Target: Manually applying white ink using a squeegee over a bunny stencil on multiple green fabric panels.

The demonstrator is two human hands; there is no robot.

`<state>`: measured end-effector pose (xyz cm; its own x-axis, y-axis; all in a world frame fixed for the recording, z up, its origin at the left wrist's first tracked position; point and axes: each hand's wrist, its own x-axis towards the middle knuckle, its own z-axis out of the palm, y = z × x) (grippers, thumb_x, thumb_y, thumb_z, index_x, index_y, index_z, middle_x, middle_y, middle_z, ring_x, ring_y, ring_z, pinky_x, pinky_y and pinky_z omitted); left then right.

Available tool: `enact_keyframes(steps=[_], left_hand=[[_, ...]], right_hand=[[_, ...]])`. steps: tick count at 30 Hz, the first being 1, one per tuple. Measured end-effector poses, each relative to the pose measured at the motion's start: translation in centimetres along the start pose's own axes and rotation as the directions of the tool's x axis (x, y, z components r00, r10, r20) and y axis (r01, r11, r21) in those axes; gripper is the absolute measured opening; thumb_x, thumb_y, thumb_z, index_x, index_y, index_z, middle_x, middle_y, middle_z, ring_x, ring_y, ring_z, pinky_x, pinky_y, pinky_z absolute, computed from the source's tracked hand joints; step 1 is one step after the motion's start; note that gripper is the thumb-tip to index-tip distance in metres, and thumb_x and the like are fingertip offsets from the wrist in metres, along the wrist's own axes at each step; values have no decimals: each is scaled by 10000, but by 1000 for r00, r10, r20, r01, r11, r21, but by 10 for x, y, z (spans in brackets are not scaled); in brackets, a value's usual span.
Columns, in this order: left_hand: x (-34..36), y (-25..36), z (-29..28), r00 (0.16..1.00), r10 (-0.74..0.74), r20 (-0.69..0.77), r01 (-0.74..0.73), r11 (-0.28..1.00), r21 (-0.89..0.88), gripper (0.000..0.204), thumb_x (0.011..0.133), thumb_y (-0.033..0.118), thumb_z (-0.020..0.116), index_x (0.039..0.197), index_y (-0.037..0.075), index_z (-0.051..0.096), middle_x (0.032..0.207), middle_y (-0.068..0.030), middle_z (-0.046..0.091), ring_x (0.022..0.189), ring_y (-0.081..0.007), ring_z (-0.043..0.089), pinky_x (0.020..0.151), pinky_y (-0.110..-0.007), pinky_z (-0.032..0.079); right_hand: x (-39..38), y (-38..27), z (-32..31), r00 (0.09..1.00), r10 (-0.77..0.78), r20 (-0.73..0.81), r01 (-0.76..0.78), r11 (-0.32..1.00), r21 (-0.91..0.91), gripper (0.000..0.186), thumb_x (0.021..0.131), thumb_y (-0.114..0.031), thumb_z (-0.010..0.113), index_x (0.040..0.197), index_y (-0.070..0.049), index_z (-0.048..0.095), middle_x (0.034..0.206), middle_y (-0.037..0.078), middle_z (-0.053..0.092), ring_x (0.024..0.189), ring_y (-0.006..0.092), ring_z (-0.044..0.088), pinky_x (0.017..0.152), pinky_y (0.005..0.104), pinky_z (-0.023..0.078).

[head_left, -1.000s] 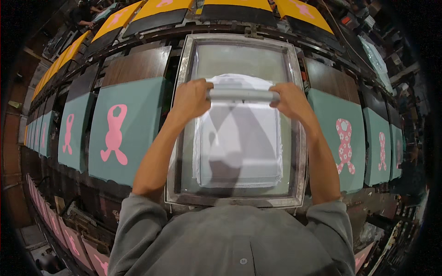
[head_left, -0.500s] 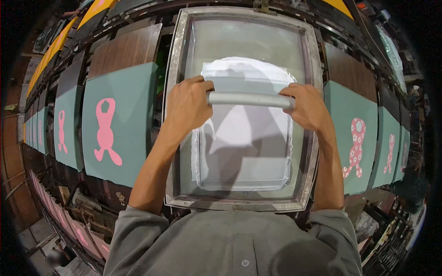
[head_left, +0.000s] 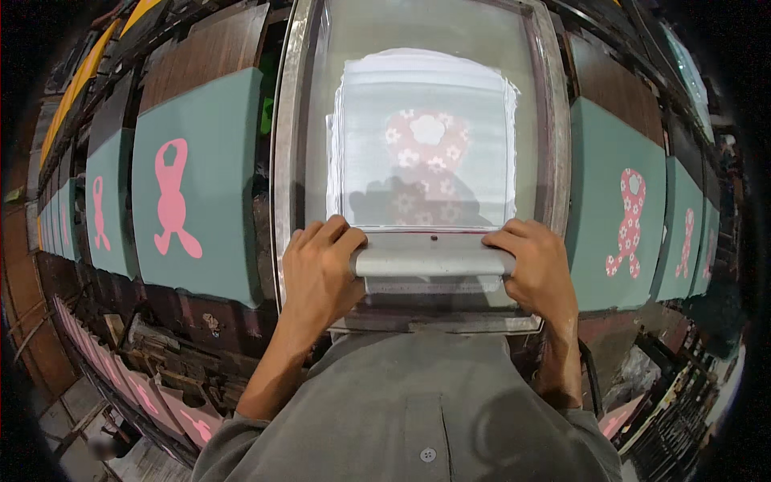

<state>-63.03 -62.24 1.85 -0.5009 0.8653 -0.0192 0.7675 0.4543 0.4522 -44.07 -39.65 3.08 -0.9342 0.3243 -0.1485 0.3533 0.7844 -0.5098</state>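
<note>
My left hand point(head_left: 321, 265) and my right hand point(head_left: 536, 263) each grip one end of a grey squeegee point(head_left: 434, 260). The squeegee lies across the near part of a framed printing screen point(head_left: 291, 153), its blade on or close to the mesh. White ink point(head_left: 418, 63) sits in a band at the mesh's far part and in ridges down both sides. Through the thinly coated middle shows a pink figure point(head_left: 426, 189) with white flowers. The squeegee hides the figure's lower end.
Left of the screen lies a green fabric panel point(head_left: 217, 185) with a plain pink figure. To the right, another green panel point(head_left: 598, 201) bears a flowered pink figure. Brown boards point(head_left: 209, 60) lie beyond them. Pink panels point(head_left: 165, 402) hang lower left.
Both hands have drawn the squeegee toward me, from the screen's middle to its near part. Behind it, the flowered pink figure now shows through the mesh.
</note>
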Motion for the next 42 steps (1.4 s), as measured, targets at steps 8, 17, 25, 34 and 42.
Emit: enact_keyframes(steps=[8, 17, 25, 34, 42], left_hand=[[-58, 20, 1, 994, -63, 92, 63, 998, -2, 466, 459, -6, 796, 900, 83, 676, 915, -86, 622, 847, -324, 598, 738, -416, 468], [-40, 20, -21, 993, 18, 117, -20, 1000, 23, 365, 531, 13, 767, 874, 109, 684, 878, -47, 654, 838, -289, 645, 760, -422, 432], [56, 6, -64, 982, 169, -88, -145, 961, 236, 237, 637, 65, 691, 873, 87, 686, 848, -91, 642, 840, -323, 661, 774, -440, 455], [168, -31, -67, 980, 154, -130, -117, 961, 252, 292, 686, 74, 664, 972, 71, 718, 956, -107, 696, 927, -361, 665, 822, -472, 492], [196, -67, -20, 977, 144, -158, -110, 972, 208, 305, 676, 46, 644, 965, 69, 737, 926, -122, 694, 866, -385, 665, 771, -480, 541]], right_hand=[[-56, -18, 19, 1000, -22, -17, 23, 1000, 19, 398, 545, 66, 694, 926, -48, 715, 866, 91, 652, 836, 346, 611, 705, 437, 505], [-37, -11, -10, 992, -112, 52, 113, 994, -9, 370, 581, 37, 694, 935, -69, 719, 872, 85, 659, 843, 330, 617, 704, 442, 506], [47, -11, -72, 968, -221, -116, 205, 970, -132, 267, 688, -31, 765, 953, -32, 727, 861, 129, 680, 834, 364, 636, 755, 443, 514], [147, 30, -79, 972, -94, -213, 59, 984, -167, 323, 744, -134, 814, 1038, -31, 729, 978, 159, 713, 923, 389, 664, 813, 449, 515], [186, 59, -49, 992, -21, -125, -1, 985, -170, 319, 749, -112, 806, 1054, -54, 736, 999, 155, 717, 945, 392, 661, 846, 461, 512]])
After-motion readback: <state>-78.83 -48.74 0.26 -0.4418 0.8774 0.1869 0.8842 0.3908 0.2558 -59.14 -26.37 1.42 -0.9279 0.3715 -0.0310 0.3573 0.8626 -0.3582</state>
